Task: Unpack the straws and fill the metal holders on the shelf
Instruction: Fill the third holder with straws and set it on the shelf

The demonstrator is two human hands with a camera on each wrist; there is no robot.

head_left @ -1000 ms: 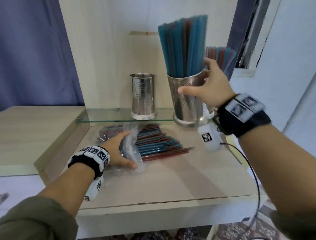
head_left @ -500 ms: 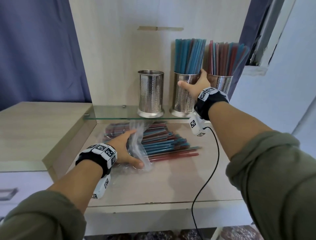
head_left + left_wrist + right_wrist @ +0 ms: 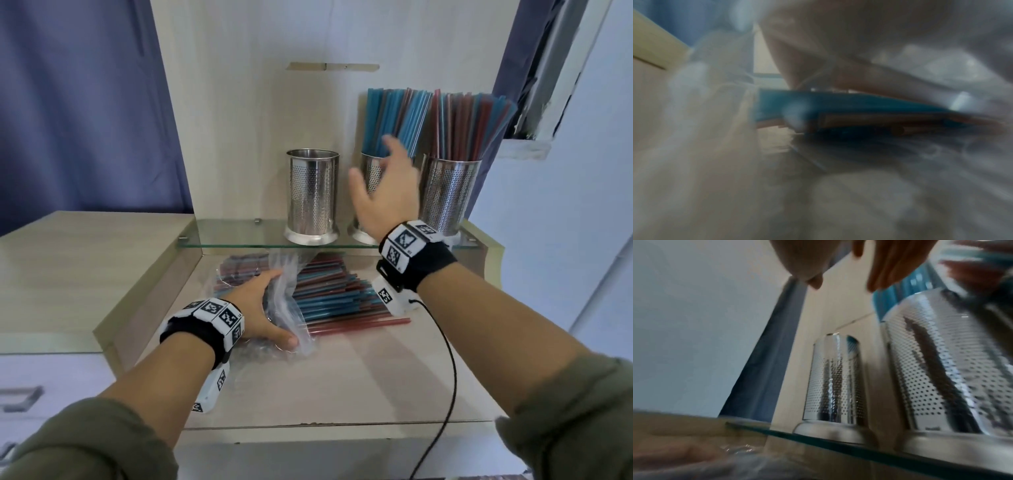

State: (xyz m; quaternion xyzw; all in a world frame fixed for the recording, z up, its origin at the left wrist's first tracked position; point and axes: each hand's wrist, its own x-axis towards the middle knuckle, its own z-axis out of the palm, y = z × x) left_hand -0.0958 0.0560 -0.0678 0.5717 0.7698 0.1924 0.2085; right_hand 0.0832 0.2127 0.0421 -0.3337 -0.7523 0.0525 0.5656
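Three perforated metal holders stand on the glass shelf (image 3: 236,236). The left holder (image 3: 312,195) (image 3: 836,378) is empty. The middle holder (image 3: 371,171) (image 3: 941,369) carries mostly blue straws (image 3: 394,120), and the right holder (image 3: 448,192) carries mostly red straws (image 3: 469,126). My right hand (image 3: 376,171) hovers open with spread fingers (image 3: 885,272) just in front of the middle holder, not touching it. On the wooden board below, my left hand (image 3: 267,308) holds the clear plastic bag (image 3: 287,301) (image 3: 705,97) at its open end. Loose red and blue straws (image 3: 335,294) (image 3: 859,100) spill out to the right.
A black cable (image 3: 448,359) trails from my right wrist over the board's front edge. A raised wooden cabinet top (image 3: 85,257) lies to the left, with a drawer handle (image 3: 20,397) below it. A blue curtain (image 3: 85,102) hangs behind.
My right hand set the blue-straw holder down on the shelf beside the red-straw one, then let go and drew back a little. The left hand stayed on the bag.
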